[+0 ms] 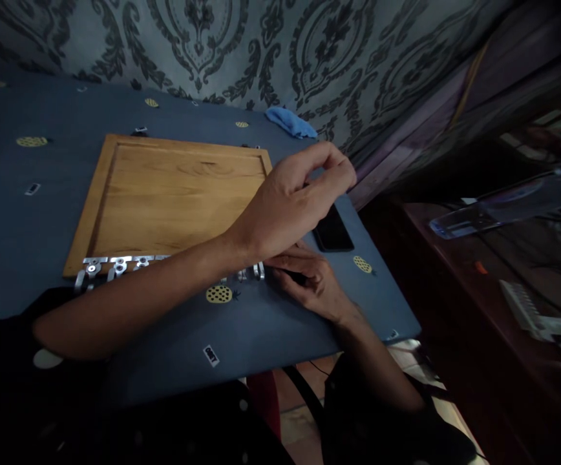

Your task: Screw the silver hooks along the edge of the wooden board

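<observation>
A framed wooden panel (178,194) lies flat on the cloth-covered table. Along its near edge runs a metal hook rack (120,263), its silver hooks pointing toward me. My left forearm crosses over the rack and hides its middle. Raised above the panel's right side, my left hand (304,190) is closed in a pinch; whatever it may hold is too small or hidden to make out. Below it, my right hand (312,278) is at the rack's right end, thumb and fingers drawn together near the last hook. My left wrist partly covers that spot, and the gripped item is hidden.
A black phone (335,231) lies right of the panel. A crumpled blue cloth (291,123) rests at the back by the patterned wall covering (271,51). The dark blue tablecloth (164,361) has pineapple prints. Beyond the table's right edge stands a reddish-brown surface (479,290) with cables.
</observation>
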